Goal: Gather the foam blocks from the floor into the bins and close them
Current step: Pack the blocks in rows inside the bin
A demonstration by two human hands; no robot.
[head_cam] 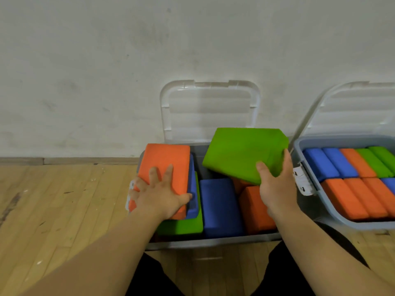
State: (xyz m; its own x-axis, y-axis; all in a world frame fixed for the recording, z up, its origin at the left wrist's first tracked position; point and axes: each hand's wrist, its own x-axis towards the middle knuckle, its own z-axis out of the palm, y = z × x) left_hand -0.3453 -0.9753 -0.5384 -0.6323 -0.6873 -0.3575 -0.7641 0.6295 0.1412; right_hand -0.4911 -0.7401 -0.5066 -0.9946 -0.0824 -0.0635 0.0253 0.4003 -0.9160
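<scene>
Right hand (pixel 275 189): grip closed, thumb and fingers clamping a corner of the green block (pixel 243 152), which is tilted above the near bin (pixel 213 242). Left hand (pixel 159 195): flat, fingers spread, pressing the orange block (pixel 164 161) on the left stack. Recommended: lay the green block level so the lid (pixel 210 110) can shut.

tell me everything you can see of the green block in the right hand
The green block is a flat rectangular slab, bright green, matte and foam-like, its far right corner looking clipped. It hangs tilted over the middle and right of the open grey bin, above the orange blocks there. The right hand grips its near right corner, thumb on the top face, fingers round the right edge. Whether its lower edge touches the blocks beneath cannot be told.
</scene>
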